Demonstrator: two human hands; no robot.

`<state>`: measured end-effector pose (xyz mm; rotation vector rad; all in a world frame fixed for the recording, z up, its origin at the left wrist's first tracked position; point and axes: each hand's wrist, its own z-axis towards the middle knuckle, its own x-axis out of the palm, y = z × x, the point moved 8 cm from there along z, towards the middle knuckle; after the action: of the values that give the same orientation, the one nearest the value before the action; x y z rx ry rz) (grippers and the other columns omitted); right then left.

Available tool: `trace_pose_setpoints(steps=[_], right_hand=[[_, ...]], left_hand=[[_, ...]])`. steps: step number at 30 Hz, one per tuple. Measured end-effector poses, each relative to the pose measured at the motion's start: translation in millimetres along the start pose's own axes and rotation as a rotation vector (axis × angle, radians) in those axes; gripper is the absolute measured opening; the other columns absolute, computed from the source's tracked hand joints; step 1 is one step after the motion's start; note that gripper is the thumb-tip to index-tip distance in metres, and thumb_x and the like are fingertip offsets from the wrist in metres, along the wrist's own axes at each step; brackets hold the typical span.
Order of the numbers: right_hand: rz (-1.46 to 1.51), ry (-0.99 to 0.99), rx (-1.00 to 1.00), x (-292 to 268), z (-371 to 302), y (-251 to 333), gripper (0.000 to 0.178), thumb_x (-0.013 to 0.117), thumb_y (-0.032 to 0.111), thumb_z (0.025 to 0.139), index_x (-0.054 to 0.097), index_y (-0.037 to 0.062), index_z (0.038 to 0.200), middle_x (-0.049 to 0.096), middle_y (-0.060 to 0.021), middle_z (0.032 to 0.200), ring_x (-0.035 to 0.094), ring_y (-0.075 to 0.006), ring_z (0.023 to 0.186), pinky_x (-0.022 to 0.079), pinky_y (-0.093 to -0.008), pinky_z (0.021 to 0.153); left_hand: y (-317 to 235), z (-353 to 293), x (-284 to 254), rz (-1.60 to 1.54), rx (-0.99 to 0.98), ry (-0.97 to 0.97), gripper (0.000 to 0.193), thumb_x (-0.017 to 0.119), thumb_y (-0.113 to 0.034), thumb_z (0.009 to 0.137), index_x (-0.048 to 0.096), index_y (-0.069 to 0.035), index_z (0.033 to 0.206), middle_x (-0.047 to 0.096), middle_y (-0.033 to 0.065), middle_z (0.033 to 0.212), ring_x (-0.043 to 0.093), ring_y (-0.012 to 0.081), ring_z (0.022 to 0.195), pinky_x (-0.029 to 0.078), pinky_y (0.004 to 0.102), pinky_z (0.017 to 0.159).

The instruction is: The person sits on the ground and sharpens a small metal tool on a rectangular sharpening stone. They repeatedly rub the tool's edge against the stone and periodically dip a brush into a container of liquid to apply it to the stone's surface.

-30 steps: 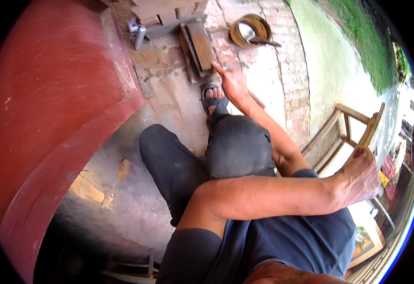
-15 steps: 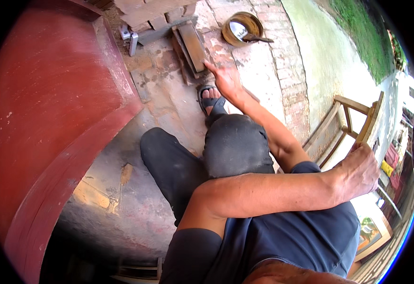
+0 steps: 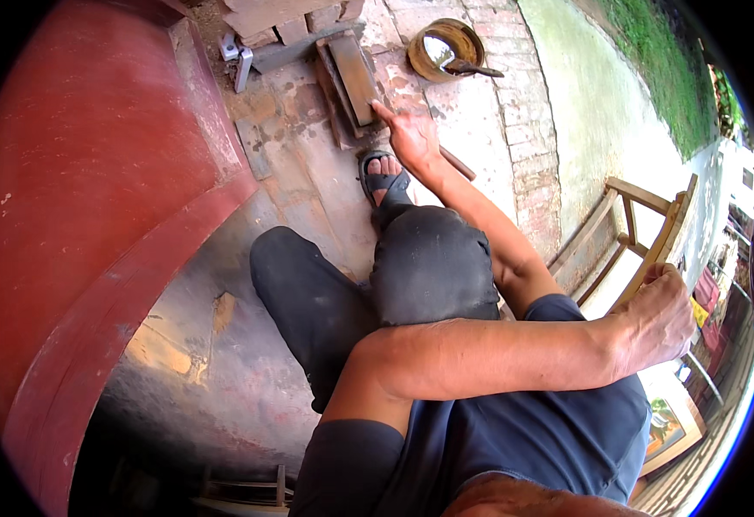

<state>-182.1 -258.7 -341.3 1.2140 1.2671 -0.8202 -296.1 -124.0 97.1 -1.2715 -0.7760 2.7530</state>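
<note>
My right hand (image 3: 415,142) reaches out past my sandalled foot (image 3: 384,175), its index finger stretched to the edge of a long brown stone-like block (image 3: 353,79). That block lies on a darker base on the bricks. A brown stick-like handle (image 3: 457,163) comes out from under this hand, whose other fingers look curled round it; its far end is hidden. My left forearm crosses over my raised knee (image 3: 433,267). At the right, my left hand (image 3: 655,314) is closed in a fist beside the wooden bench; what is inside it cannot be seen.
A round brown tub (image 3: 473,39) holding whitish liquid and a dark-handled tool (image 3: 478,69) stands beyond the block. Stacked bricks (image 3: 295,28) and a silvery metal piece (image 3: 243,69) are at the far left. A red panel (image 3: 75,189) fills the left; a wooden bench (image 3: 640,195) lies right.
My right hand and the handle have shifted slightly away from me. The view has tilted a little. My left hand stays closed in nearly the same place.
</note>
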Motion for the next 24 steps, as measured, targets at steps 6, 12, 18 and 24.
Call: trace_pose_setpoints(steps=[6, 12, 18, 24], right_hand=[[0.044, -0.005, -0.003, -5.0, -37.5, 6.0, 0.059, 0.056, 0.007, 0.089, 0.069, 0.0255, 0.144, 0.07, -0.0171, 0.072, 0.072, -0.0346, 0.066, 0.053, -0.0501, 0.058], [-0.01, -0.044, -0.023, 1.4, -2.2, 8.2, 0.063, 0.053, 0.002, 0.089, 0.068, 0.0271, 0.145, 0.07, -0.0191, 0.078, 0.071, -0.036, 0.067, 0.056, -0.0489, 0.061], [0.058, -0.057, -0.033, -2.9, -15.6, 1.9, 0.058, 0.054, 0.004, 0.091, 0.07, 0.0255, 0.142, 0.07, -0.0183, 0.075, 0.072, -0.0355, 0.068, 0.053, -0.0501, 0.058], [0.039, 0.055, -0.017, 4.2, -24.8, 3.5, 0.059, 0.052, 0.009, 0.093, 0.066, 0.0281, 0.147, 0.072, -0.0193, 0.08, 0.073, -0.0362, 0.071, 0.055, -0.0503, 0.061]], left_hand=[[2.5, 7.3, 11.5, -0.098, 0.038, 0.198, 0.018, 0.066, -0.018, 0.096, 0.081, -0.009, 0.097, 0.074, 0.0036, 0.086, 0.069, 0.0247, 0.082, 0.049, 0.0454, 0.067], [-2.5, -5.4, -2.1, -0.024, -0.03, -0.045, 0.019, 0.065, -0.019, 0.098, 0.081, -0.01, 0.102, 0.075, 0.0043, 0.089, 0.07, 0.0258, 0.085, 0.05, 0.0464, 0.074], [4.3, -4.9, -8.2, 0.031, -0.055, -0.076, 0.018, 0.069, -0.018, 0.096, 0.083, -0.008, 0.099, 0.074, 0.0057, 0.087, 0.069, 0.0259, 0.085, 0.05, 0.0455, 0.072], [2.8, -4.2, 6.1, -0.004, -0.049, -0.042, 0.02, 0.064, -0.018, 0.098, 0.081, -0.008, 0.103, 0.074, 0.007, 0.092, 0.068, 0.0269, 0.09, 0.05, 0.0466, 0.078]])
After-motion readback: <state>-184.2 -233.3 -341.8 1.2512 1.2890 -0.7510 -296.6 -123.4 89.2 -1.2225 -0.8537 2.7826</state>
